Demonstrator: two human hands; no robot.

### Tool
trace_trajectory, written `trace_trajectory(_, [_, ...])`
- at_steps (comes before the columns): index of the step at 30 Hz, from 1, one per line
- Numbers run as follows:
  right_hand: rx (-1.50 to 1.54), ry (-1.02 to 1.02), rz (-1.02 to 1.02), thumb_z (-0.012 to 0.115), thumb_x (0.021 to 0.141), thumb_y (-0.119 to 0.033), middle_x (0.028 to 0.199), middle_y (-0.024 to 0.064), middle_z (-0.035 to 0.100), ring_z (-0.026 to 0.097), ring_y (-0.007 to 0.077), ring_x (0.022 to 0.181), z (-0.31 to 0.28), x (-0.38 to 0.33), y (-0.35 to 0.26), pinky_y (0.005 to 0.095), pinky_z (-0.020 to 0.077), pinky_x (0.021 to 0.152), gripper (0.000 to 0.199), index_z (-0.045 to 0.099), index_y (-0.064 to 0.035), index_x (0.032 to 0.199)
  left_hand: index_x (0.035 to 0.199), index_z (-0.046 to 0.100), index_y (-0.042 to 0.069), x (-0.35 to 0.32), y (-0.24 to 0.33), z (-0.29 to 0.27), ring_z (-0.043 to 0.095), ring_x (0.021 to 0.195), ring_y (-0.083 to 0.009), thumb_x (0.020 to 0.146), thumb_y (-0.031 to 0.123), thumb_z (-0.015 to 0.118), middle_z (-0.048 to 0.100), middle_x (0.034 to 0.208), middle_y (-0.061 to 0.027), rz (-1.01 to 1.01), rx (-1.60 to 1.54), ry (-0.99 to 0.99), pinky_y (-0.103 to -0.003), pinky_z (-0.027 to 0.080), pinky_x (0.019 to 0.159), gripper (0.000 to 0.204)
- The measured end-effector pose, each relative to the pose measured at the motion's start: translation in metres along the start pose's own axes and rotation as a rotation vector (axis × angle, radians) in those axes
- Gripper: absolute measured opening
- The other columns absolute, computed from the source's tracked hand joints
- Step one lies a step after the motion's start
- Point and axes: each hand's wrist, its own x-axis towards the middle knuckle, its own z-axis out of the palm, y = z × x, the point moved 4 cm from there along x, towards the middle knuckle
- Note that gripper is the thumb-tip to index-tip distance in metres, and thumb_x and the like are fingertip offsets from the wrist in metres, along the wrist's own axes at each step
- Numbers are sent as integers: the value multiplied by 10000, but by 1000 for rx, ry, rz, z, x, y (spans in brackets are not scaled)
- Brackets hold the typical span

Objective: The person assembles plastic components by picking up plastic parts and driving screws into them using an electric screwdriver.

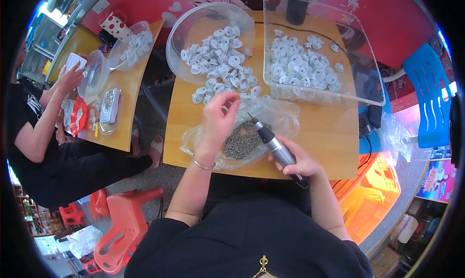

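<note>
Screws [240, 144] heaped in clear plastic bag [286, 117]; right hand [301, 160] wrapped round electric screwdriver [281, 151], bit near heap; left hand [220, 115] half-curled, any held piece indiscernible. Either hand snagging bag could spill screws.

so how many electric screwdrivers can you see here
1: the black-and-silver electric screwdriver in the person's right hand, near the pile of small metal screws. Another could be hidden from view.
</note>
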Motion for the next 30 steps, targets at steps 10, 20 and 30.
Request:
trace_trajectory(10, [140,-21,-65,874,534,-383,995,128,546,545,133,686,-1,-2,-4,208,451,557,1161,226,-44,1436,1014,596,54,-14,4,32,599,719,-305,760,76,662,639,758,-131,406,530,-284,-400,478,643,263])
trace_trajectory(20, [155,33,-67,831,530,-322,959,82,547,516,103,682,0,-2,-9,205,430,595,1109,250,-37,1430,1023,538,91,8,-3,43,619,606,-337,819,192,637,597,596,-108,206,505,-263,-427,466,533,248])
trace_trajectory(30, [202,-8,-59,878,484,-313,986,103,550,523,116,697,-3,-3,-3,210,437,586,1176,239,-35,1432,888,610,75,27,-9,73,624,781,-322,720,249,701,625,843,-121,224,767,-280,-434,485,629,258])
